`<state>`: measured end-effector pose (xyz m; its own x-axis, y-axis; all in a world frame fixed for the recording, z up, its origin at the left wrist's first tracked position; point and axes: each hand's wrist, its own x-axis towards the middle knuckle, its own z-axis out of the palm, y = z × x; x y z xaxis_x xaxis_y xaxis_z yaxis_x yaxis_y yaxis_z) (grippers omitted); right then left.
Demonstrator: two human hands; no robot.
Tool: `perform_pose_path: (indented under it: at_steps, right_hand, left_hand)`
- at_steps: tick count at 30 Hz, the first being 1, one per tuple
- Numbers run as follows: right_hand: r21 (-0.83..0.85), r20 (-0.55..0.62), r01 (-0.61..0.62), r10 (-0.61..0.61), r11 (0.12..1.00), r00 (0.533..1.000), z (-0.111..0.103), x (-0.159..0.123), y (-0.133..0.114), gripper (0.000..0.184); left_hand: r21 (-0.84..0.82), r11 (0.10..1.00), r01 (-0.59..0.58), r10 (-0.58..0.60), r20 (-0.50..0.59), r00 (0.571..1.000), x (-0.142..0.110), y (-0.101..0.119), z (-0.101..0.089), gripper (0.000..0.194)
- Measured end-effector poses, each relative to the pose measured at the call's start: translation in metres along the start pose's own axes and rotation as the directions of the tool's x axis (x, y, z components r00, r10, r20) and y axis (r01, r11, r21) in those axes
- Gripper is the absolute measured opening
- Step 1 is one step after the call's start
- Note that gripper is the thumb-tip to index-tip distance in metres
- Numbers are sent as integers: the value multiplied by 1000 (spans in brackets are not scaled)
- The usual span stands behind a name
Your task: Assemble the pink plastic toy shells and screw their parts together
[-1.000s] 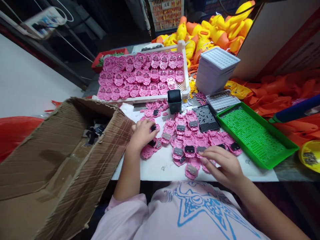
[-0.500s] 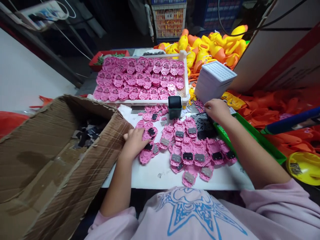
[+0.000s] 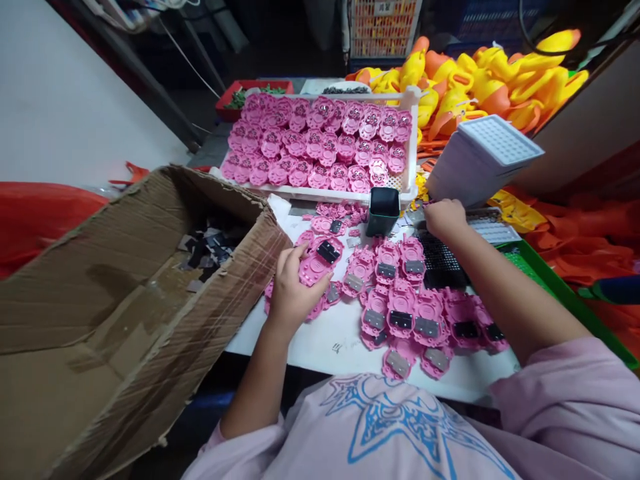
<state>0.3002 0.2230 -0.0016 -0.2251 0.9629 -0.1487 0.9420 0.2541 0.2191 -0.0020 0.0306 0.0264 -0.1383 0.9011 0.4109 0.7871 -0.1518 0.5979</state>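
Note:
My left hand (image 3: 289, 288) is closed round a pink plastic toy part (image 3: 320, 259) with a black insert, lifted a little above the white table (image 3: 325, 337). Several more pink parts (image 3: 406, 312) with grey or black inserts lie spread on the table in front of me. My right hand (image 3: 444, 219) reaches to the far side of a black perforated tray (image 3: 440, 265), fingers curled down at small pink pieces; what it holds is hidden. A small black cup (image 3: 383, 211) stands between my hands.
A large open cardboard box (image 3: 125, 313) with dark scraps fills the left. A white crate (image 3: 325, 143) of pink parts stands behind. A stack of white trays (image 3: 483, 160), a green tray (image 3: 560, 287) and piles of yellow and orange toys (image 3: 480, 80) lie to the right.
My right hand went from the near pink parts out to the far side of the black tray. My left hand has lifted one pink part off the table. The view shifted right.

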Motion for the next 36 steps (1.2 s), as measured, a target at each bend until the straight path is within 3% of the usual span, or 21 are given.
perform_pose_path:
  at_steps: [5, 8, 12, 16, 19, 21, 24, 27, 31, 34, 36]
  right_hand:
    - [16, -33, 38, -37, 999, 999, 5, -3, 6, 30]
    - [60, -106, 40, -33, 997, 994, -2, -10, 7, 31]
    - [157, -237, 50, -12, 986, 971, -24, -37, -2, 34]
    - [307, -318, 196, -93, 931, 944, -42, -100, -26, 21]
    - [657, -484, 458, -131, 599, 865, -45, -155, -51, 10]
    - [761, -510, 491, -77, 425, 857, -45, -184, -66, 7]
    - [839, -482, 473, -37, 270, 875, -45, -211, -79, 6]
    - [813, -543, 534, -28, 232, 839, -50, -222, -83, 8]
    - [705, -654, 628, -39, 331, 755, -57, -225, -83, 8]
    - [704, -634, 629, -108, 329, 766, -57, -223, -82, 7]
    - [725, -597, 617, -166, 308, 785, -55, -222, -82, 6]
  left_hand:
    - [-121, 993, -2, 0, -14, 1000, -12, 2, 7, 65]
    - [-320, 944, 80, -67, 53, 996, -21, 3, 11, 67]
    - [-645, 707, 291, -103, 314, 944, -30, 8, 10, 65]
    - [-788, 418, 451, -39, 481, 876, -39, 16, 6, 70]
    - [-835, 132, 534, 44, 543, 838, -45, 29, 8, 77]
    - [-824, -28, 566, 63, 564, 823, -50, 41, 11, 75]
    - [-759, -171, 628, 89, 623, 777, -58, 61, 17, 67]
    - [-706, -213, 675, 86, 675, 733, -67, 77, 24, 58]
    - [-613, -224, 758, 120, 755, 645, -77, 88, 30, 49]
    - [-554, -199, 808, 200, 784, 587, -81, 90, 33, 55]
    - [-548, -175, 818, 222, 787, 575, -83, 90, 33, 58]
